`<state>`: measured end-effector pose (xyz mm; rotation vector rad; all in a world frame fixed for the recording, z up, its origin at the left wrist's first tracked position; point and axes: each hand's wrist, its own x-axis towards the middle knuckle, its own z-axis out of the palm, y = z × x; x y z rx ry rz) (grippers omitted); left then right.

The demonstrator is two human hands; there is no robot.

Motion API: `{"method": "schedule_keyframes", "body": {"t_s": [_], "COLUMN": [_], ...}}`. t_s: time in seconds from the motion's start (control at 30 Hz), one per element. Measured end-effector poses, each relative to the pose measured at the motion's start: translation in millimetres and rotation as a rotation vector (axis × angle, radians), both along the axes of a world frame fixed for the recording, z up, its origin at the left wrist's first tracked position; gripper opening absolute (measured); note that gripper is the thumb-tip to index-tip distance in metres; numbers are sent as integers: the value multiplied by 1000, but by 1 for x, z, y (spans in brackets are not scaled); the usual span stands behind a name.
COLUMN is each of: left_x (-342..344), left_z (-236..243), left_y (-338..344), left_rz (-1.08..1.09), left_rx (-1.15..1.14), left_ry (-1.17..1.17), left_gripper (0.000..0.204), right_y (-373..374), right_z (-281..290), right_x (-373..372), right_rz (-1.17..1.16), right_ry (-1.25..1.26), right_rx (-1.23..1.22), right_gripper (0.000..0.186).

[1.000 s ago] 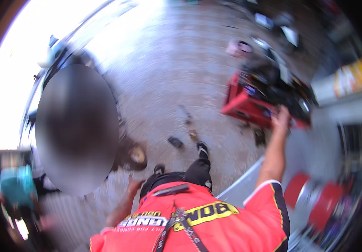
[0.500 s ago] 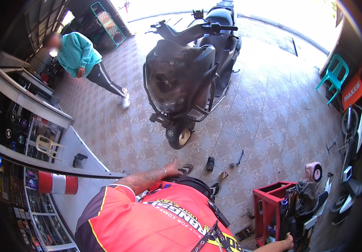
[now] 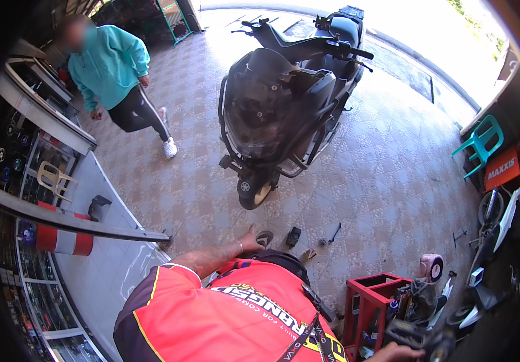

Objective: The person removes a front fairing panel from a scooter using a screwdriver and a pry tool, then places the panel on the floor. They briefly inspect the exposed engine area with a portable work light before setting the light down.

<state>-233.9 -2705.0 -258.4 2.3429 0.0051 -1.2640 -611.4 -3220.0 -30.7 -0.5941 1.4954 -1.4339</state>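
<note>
My left hand (image 3: 250, 239) is by my waist, a finger stretched out, and nothing shows in it. Past it on the tiles is a shoe (image 3: 264, 238), partly hidden by my body. At the lower right, my right hand (image 3: 397, 352) is closed around a dark, blurred object (image 3: 419, 339) that I cannot make out. That hand is beside a red metal tool stand (image 3: 356, 301) crowded with tools and a plastic-wrapped item. Ahead stands a dark scooter (image 3: 266, 114), its front wheel (image 3: 258, 194) toward me.
A person in a teal hoodie (image 3: 112, 66) walks at the left, beside glass display counters (image 3: 49, 120). A small black object (image 3: 293, 236) and a T-shaped tool (image 3: 334, 233) lie on the floor. A green chair (image 3: 483, 145) and motorcycle parts (image 3: 507, 220) line the right wall.
My right hand, bare before, now has a dark object in its grip. The person in teal has stepped closer, with arms lowered. The view has shifted slightly; my left hand stays at my waist.
</note>
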Motion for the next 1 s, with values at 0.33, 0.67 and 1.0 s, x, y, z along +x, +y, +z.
{"method": "schedule_keyframes", "body": {"t_s": [0.33, 0.67, 1.0], "left_x": [63, 124, 159], "left_z": [-82, 16, 175], "left_y": [49, 91, 15], "left_rz": [-145, 378, 646], "left_rx": [-161, -485, -1222], "left_ry": [-152, -19, -9], "left_gripper": [133, 106, 74], "right_y": [219, 300, 280], "right_z": [-32, 29, 32], "right_x": [280, 385, 415], "right_rz": [1064, 1732, 1874], "right_ry": [10, 377, 306], "right_rx": [25, -218, -224], "right_gripper": [40, 29, 40]}}
